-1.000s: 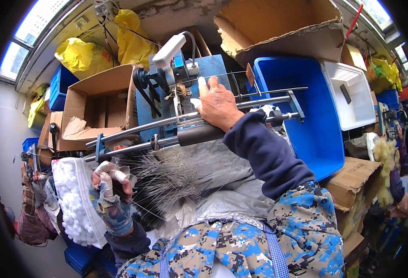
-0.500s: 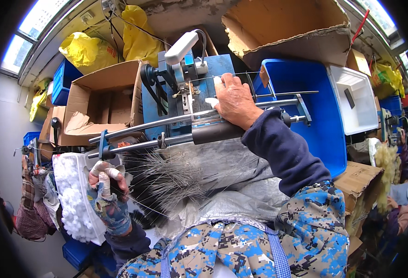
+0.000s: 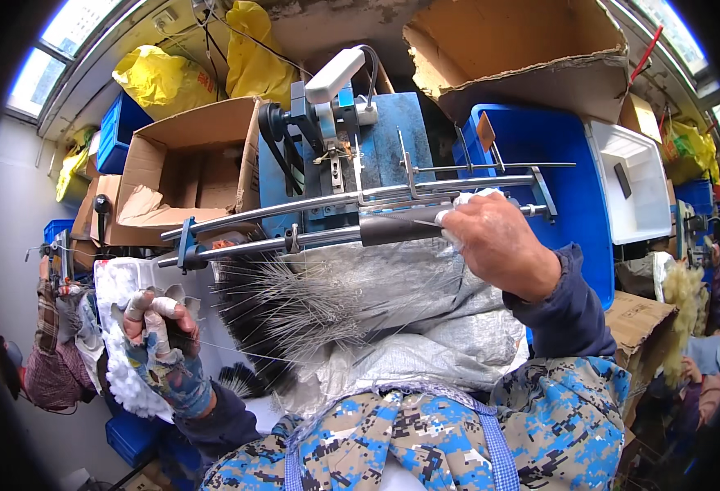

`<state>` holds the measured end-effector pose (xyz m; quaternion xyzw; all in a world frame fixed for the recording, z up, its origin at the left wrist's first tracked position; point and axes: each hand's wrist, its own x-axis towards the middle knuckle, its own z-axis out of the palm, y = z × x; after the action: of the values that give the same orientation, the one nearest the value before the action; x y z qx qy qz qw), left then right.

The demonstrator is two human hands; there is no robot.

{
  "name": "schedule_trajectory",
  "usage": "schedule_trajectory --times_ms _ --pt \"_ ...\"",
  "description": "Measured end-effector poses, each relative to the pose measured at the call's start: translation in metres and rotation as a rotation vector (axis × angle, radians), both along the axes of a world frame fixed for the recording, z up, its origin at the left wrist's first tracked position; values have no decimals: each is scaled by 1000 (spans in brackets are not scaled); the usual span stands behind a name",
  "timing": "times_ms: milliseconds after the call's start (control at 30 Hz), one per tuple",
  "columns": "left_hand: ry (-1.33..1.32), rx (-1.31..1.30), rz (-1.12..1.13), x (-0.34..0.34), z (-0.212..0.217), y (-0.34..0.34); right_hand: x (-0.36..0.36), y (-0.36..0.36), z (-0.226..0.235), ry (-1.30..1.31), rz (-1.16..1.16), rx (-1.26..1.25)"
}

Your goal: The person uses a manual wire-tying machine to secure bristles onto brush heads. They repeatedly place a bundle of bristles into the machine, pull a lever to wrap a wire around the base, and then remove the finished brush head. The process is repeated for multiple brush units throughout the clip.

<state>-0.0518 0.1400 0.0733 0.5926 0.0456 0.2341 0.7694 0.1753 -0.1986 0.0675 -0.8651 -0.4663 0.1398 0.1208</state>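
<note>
right hand (image 3: 503, 250) hiding white wad (image 3: 468, 199)

Tight workspace. Two steel rails (image 3: 327, 204) run across in front of the blue machine (image 3: 376, 147), blocking a straight reach to it. Below them a bundle of grey wires (image 3: 294, 303) fans over the grey sacking (image 3: 425, 319). Open cardboard box (image 3: 188, 172) crowds the left, blue crate (image 3: 573, 188) the right. Only a narrow gap shows between rails and wires.
</note>
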Motion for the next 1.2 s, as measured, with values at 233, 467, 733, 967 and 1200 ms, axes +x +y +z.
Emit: schedule_trajectory --times_ms 233,467,733,967,1200 --pt "187 520 -173 50 4 -118 -81 71 -23 854 164 761" --pt "481 1761 25 46 6 -58 -3 55 -19 -129 -103 485" --pt "491 1727 19 26 -41 -23 74 107 -77 -469 -241 179" --pt "582 1565 106 15 -15 -24 76 110 -86 -464 -280 62" --pt "634 1029 155 9 3 -34 83 108 -93 -417 -244 167"
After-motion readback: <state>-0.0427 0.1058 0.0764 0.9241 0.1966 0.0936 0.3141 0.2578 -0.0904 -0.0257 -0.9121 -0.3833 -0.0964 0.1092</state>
